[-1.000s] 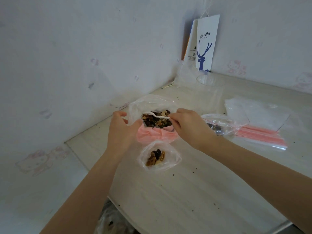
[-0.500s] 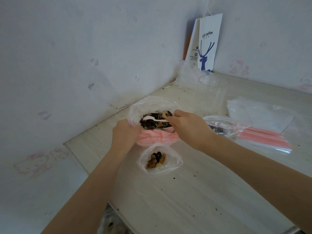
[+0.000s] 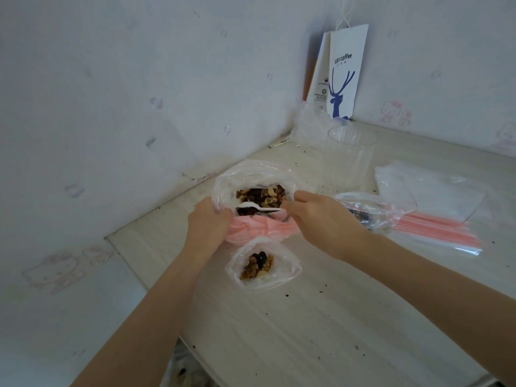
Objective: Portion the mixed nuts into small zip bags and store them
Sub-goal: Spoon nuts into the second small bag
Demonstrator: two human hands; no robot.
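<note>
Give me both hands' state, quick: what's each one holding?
Left hand: closed, gripping the rim of the big nut bag.
Right hand: closed, pinching the white spoon.

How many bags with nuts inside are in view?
2 for certain: the large clear plastic bag the left hand grips, and the small clear bag in front of it. A red-zip clear bag past the right hand holds something dark, unidentifiable.

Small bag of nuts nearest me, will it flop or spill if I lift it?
Probably floppy: the small bag is thin crinkled film. Its mouth looks open, so nuts may spill. Likely light, holding only a small heap.
</note>
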